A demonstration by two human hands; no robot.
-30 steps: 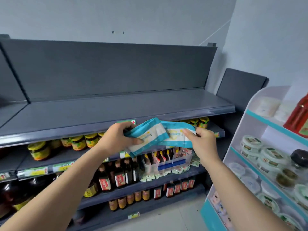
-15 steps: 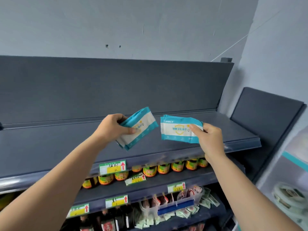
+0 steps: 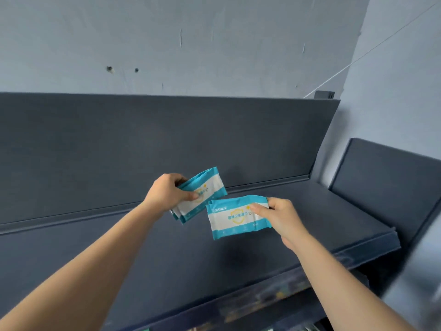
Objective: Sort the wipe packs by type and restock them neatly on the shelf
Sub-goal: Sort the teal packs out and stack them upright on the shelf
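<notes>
My left hand (image 3: 167, 193) grips a teal-and-white wipe pack (image 3: 206, 194), tilted, with what looks like a second pack stacked under it. My right hand (image 3: 282, 218) pinches another teal-and-white wipe pack (image 3: 235, 217) by its right end, held almost flat with the printed face up. Both packs hover above the dark grey top shelf (image 3: 322, 211), slightly apart from each other. Nothing lies on that shelf.
The shelf's dark back panel (image 3: 167, 144) rises behind the packs, with a pale wall above. A second dark shelf unit (image 3: 386, 177) stands at the right. Along the bottom edge the lower shelf shows only as a blur.
The view has tilted up, so the lower shelves with jars have dropped out of sight. Both hands have moved forward over the top shelf, and the right pack now lies flatter.
</notes>
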